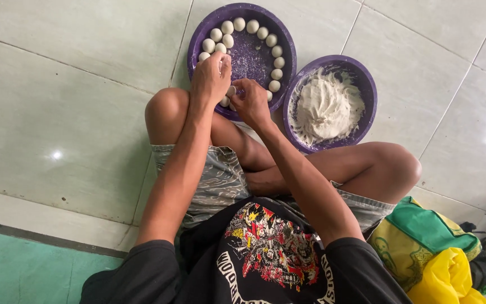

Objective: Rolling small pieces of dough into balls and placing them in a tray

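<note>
I sit cross-legged on a tiled floor. A purple tray (288, 42) in front of my knees holds several small white dough balls (252, 26) set around its rim. Beside it on the right, a purple bowl (367, 90) is filled with white dough (326, 107). My left hand (211, 77) hovers over the tray's near edge with fingers curled around a dough ball. Close beside it, my right hand (250, 101) pinches at the same spot; whether it holds its own piece is hidden.
Pale green floor tiles (74, 112) stretch to the left, with a darker green strip at the lower left. A green and yellow bag (423, 236) and a yellow plastic bag (445, 276) lie at my right hip.
</note>
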